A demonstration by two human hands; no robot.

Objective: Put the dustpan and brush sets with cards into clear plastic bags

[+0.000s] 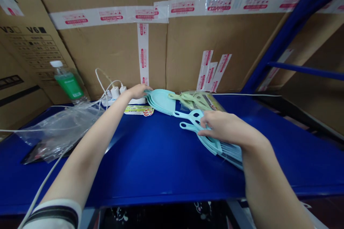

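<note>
A stack of pale blue hand brushes (212, 143) lies on the blue metal shelf (139, 157), its long axis diagonal: handles up-left, bristles lower right. The right hand (224, 127) curls over it, gripping. The left hand (138, 92) lies on the rim of stacked pale blue dustpans (161, 102) (grip unclear), near a clear bag (212, 102) holding pale green handles (190, 98).

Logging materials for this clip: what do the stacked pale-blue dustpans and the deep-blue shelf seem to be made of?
The stacked pale-blue dustpans look like moulded plastic: smooth, satin finish, even colour, thin curved rims. The deep-blue shelf looks like painted sheet metal, glossy with soft glare, though the paint hides its base.
</note>
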